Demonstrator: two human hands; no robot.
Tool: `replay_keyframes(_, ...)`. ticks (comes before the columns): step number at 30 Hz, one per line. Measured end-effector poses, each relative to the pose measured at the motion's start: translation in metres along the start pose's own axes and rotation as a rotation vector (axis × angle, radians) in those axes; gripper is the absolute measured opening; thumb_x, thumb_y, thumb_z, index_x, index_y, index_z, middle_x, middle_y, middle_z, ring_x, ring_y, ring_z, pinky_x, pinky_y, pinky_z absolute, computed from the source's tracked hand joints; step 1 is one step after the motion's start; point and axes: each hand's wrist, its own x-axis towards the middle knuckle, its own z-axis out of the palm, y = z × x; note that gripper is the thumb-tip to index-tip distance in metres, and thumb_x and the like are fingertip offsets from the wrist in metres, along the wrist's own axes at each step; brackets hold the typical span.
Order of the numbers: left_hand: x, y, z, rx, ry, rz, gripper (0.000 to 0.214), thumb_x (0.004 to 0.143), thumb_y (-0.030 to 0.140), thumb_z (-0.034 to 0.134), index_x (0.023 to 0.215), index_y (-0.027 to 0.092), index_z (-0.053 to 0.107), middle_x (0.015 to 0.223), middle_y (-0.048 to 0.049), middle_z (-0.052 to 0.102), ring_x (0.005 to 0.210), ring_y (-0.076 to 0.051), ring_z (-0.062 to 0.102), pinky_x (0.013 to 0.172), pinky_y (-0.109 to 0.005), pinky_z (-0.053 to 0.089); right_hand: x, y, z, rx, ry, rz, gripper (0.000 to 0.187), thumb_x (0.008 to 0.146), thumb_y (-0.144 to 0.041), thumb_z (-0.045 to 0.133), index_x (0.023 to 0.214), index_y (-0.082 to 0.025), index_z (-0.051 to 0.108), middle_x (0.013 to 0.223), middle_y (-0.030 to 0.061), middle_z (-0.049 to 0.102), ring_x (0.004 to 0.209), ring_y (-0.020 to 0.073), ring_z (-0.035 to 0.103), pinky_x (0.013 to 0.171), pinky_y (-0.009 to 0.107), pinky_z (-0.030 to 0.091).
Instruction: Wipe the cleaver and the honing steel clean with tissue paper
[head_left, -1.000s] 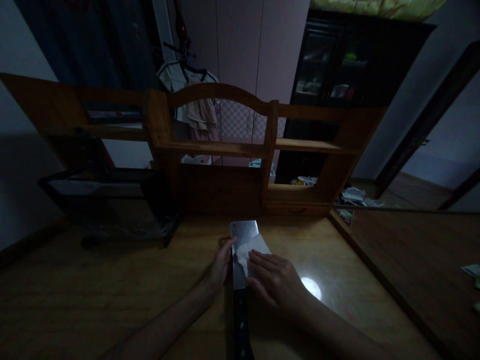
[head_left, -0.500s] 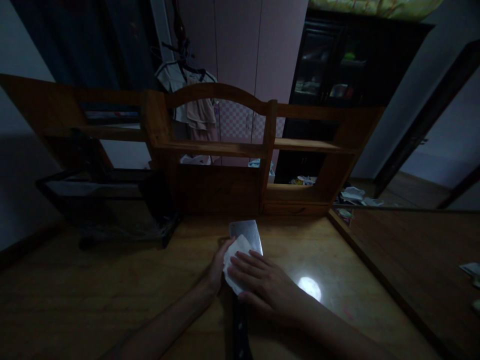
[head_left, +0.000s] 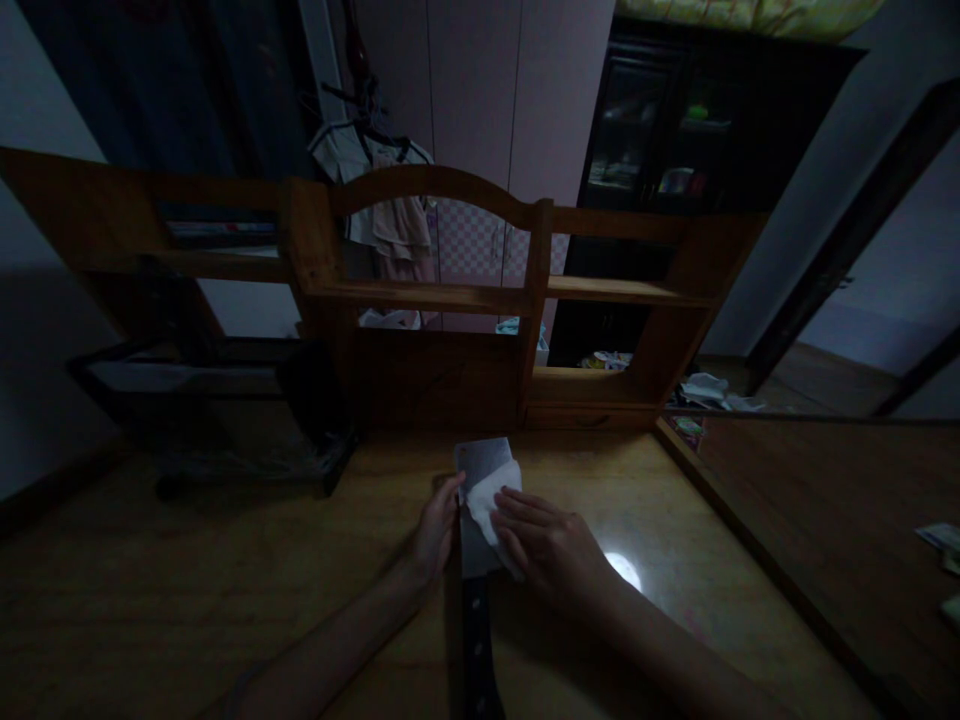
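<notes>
A cleaver lies in front of me on the wooden table, its broad metal blade pointing away and its black riveted handle toward me. My left hand grips the blade's left edge, thumb on top and the other fingers partly hidden. On the blade rests a crumpled white cloth; whether it is fabric or paper is unclear. My right hand holds this cloth against the right part of the blade, with its fingers bent over it. Nothing touches the handle.
A wooden shelf unit stands along the table's far edge. At the left is a dark-framed bin-like holder. A raised wooden edge runs down the table's right side. Clothes hang behind the shelf.
My right hand has slid the cloth to the right and slightly away across the blade, uncovering the blade's lower left part. My left hand stays at the left edge.
</notes>
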Motion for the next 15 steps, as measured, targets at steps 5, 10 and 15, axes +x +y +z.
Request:
replay_keyframes(5, -0.004, 0.003, 0.002, 0.014, -0.004, 0.018, 0.026, 0.072, 0.032, 0.063, 0.091, 0.015, 0.064, 0.094, -0.0052, 0.069, 0.096, -0.022, 0.063, 0.087, -0.029, 0.043, -0.002, 0.003, 0.007, -0.022, 0.094, 0.03, 0.025, 0.092, -0.017, 0.046, 0.1, -0.018, 0.069, 0.113, 0.0059, 0.067, 0.112, 0.0177, 0.058, 0.1, 0.029, 0.045)
replay_keyframes(10, -0.006, 0.005, 0.005, 0.003, -0.004, -0.03, 0.029, 0.073, 0.035, 0.063, 0.091, 0.013, 0.064, 0.09, -0.007, 0.07, 0.088, -0.022, 0.064, 0.084, -0.03, 0.044, -0.005, -0.001, 0.007, -0.081, 0.072, -0.005, 0.025, 0.091, -0.018, 0.046, 0.107, -0.019, 0.065, 0.114, 0.0051, 0.066, 0.112, 0.0195, 0.058, 0.096, 0.034, 0.046)
replay_keyframes(15, -0.006, 0.004, 0.006, -0.01, 0.031, -0.017, 0.024, 0.07, 0.034, 0.065, 0.082, 0.012, 0.064, 0.076, -0.0045, 0.069, 0.071, -0.018, 0.064, 0.071, -0.027, 0.046, -0.004, -0.011, 0.002, -0.088, -0.012, -0.051, 0.029, 0.091, -0.024, 0.046, 0.116, -0.017, 0.059, 0.124, 0.009, 0.06, 0.12, 0.0228, 0.051, 0.099, 0.04, 0.041)
